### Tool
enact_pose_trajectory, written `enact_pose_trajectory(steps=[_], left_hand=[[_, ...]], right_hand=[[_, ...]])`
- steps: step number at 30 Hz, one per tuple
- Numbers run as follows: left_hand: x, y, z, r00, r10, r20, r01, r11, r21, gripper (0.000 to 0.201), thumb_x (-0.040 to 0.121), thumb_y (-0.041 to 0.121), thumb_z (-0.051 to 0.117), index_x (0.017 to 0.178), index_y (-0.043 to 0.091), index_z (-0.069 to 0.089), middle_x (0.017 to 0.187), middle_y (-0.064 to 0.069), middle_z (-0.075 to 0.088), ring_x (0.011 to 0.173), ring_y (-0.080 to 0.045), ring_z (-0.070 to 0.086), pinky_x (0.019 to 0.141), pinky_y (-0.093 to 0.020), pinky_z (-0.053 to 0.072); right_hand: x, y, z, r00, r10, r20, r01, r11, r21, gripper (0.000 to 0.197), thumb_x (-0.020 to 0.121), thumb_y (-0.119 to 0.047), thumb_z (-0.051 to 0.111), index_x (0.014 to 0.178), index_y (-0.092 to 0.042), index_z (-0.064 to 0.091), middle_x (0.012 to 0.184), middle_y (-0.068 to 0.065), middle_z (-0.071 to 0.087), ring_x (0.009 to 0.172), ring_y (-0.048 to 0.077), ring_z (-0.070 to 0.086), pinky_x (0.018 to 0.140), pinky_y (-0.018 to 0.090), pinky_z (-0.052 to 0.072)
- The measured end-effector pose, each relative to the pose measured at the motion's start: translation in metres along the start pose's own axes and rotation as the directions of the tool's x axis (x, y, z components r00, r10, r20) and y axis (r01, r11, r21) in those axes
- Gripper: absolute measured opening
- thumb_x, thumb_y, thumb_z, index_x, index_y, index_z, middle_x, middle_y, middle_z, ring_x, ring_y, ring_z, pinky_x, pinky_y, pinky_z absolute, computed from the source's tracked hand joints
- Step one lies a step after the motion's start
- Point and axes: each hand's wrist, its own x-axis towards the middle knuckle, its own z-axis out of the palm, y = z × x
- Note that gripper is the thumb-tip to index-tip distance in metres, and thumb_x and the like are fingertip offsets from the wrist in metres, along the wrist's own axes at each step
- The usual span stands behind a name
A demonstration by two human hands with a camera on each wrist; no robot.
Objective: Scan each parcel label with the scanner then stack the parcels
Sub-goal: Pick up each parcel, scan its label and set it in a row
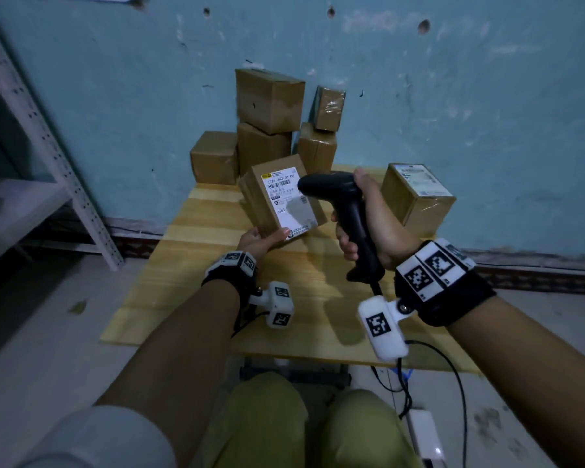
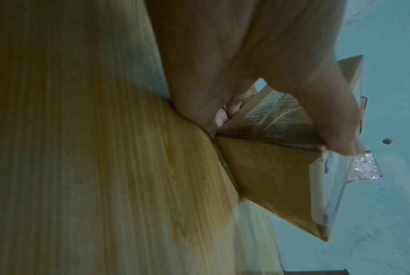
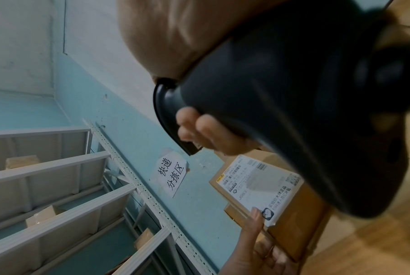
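My left hand [image 1: 260,239] grips the near end of a flat brown parcel [image 1: 267,204], tilted up above the wooden table [image 1: 190,265], its white label [image 1: 289,201] facing me. In the left wrist view the thumb lies on the label edge of the parcel [image 2: 270,178] and curled fingers [image 2: 222,115] press its far side. My right hand [image 1: 365,217] grips the handle of a black scanner [image 1: 345,214], whose head points left at the label from very close. The right wrist view shows the scanner [image 3: 293,104] over the label [image 3: 260,186].
A labelled cardboard box [image 1: 417,197] stands on the table's far right corner. Several brown boxes [image 1: 267,130] are stacked against the blue wall behind the table. Grey metal shelving [image 1: 41,157] stands at the left. The scanner's cable [image 1: 453,373] hangs off the near edge.
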Motion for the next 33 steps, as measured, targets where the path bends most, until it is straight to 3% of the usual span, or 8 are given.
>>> enact_pose_trajectory(steps=[10,15,17,21,23,25,30,33], left_hand=[[0.004,0.0,-0.002,1.0,-0.024,0.018,0.025,0.999,-0.048,0.057,0.075,0.012,0.076,0.125,0.0,0.052,0.128,-0.019,0.059,0.117,-0.029,0.058,0.108,-0.042,0.04],[0.05,-0.025,-0.011,0.999,-0.047,-0.022,0.047,0.999,-0.022,0.148,0.02,0.056,0.09,0.146,0.026,0.019,0.139,-0.008,0.05,0.125,-0.028,0.051,0.108,-0.048,0.038],[0.039,-0.011,-0.006,0.999,-0.054,0.006,0.054,0.998,0.018,0.143,0.028,0.054,0.088,0.146,0.037,0.011,0.145,-0.005,0.042,0.128,-0.029,0.047,0.109,-0.05,0.037],[0.01,0.014,0.011,0.997,-0.07,0.043,0.068,0.997,0.048,0.099,0.072,0.037,0.073,0.149,0.023,0.012,0.15,-0.007,0.035,0.131,-0.036,0.042,0.107,-0.058,0.032],[0.008,0.015,0.021,0.991,-0.1,0.087,0.092,0.992,0.087,0.093,0.073,0.04,0.07,0.147,0.019,0.019,0.146,-0.015,0.04,0.132,-0.047,0.036,0.104,-0.063,0.028],[0.008,0.014,0.033,0.984,-0.127,0.122,0.111,0.986,0.126,0.094,0.066,0.047,0.071,0.144,0.019,0.028,0.141,-0.017,0.047,0.131,-0.048,0.036,0.103,-0.059,0.034],[0.009,0.011,0.067,0.965,-0.163,0.205,0.143,0.984,0.107,0.06,0.082,0.037,0.063,0.135,0.019,0.043,0.13,-0.009,0.058,0.115,-0.029,0.058,0.091,-0.038,0.05],[0.013,0.009,0.084,0.959,-0.173,0.225,0.148,0.981,0.122,0.074,0.071,0.044,0.065,0.137,0.02,0.042,0.128,-0.009,0.059,0.107,-0.027,0.062,0.09,-0.041,0.052]], right_hand=[[0.007,0.007,-0.004,1.0,-0.004,0.017,0.004,1.0,-0.014,0.071,0.089,-0.07,0.016,0.07,-0.008,0.045,0.039,0.005,0.042,0.028,0.014,0.034,0.035,0.016,0.029],[0.008,0.009,-0.008,0.998,-0.028,0.048,0.029,0.999,-0.028,0.063,0.089,-0.069,0.02,0.082,-0.014,0.051,0.041,0.003,0.045,0.031,0.013,0.037,0.036,0.018,0.032],[0.009,0.009,-0.013,0.997,-0.062,0.045,0.064,0.997,-0.035,0.057,0.089,-0.066,0.027,0.088,-0.016,0.053,0.044,0.004,0.046,0.031,0.012,0.039,0.036,0.018,0.034],[0.011,0.01,-0.026,0.99,-0.127,-0.069,0.124,0.991,-0.045,0.028,0.089,-0.038,0.057,0.093,-0.01,0.051,0.05,0.003,0.045,0.033,0.011,0.038,0.036,0.019,0.033],[0.013,0.011,-0.036,0.979,-0.142,-0.144,0.137,0.99,-0.041,0.009,0.088,-0.01,0.06,0.09,-0.009,0.051,0.055,0.005,0.044,0.031,0.01,0.037,0.034,0.018,0.032],[0.015,0.013,-0.047,0.964,-0.135,-0.227,0.127,0.991,-0.05,0.016,0.084,0.006,0.053,0.088,-0.009,0.05,0.061,0.009,0.041,0.029,0.009,0.037,0.034,0.017,0.032],[0.018,0.018,-0.074,0.924,-0.116,-0.364,0.109,0.993,-0.042,0.023,0.083,0.011,0.048,0.075,-0.011,0.047,0.047,0.004,0.04,0.028,0.01,0.037,0.035,0.018,0.032],[0.02,0.024,-0.091,0.908,-0.105,-0.404,0.106,0.994,-0.021,0.024,0.082,0.01,0.047,0.068,-0.01,0.043,0.033,-0.002,0.04,0.028,0.011,0.038,0.035,0.018,0.033]])
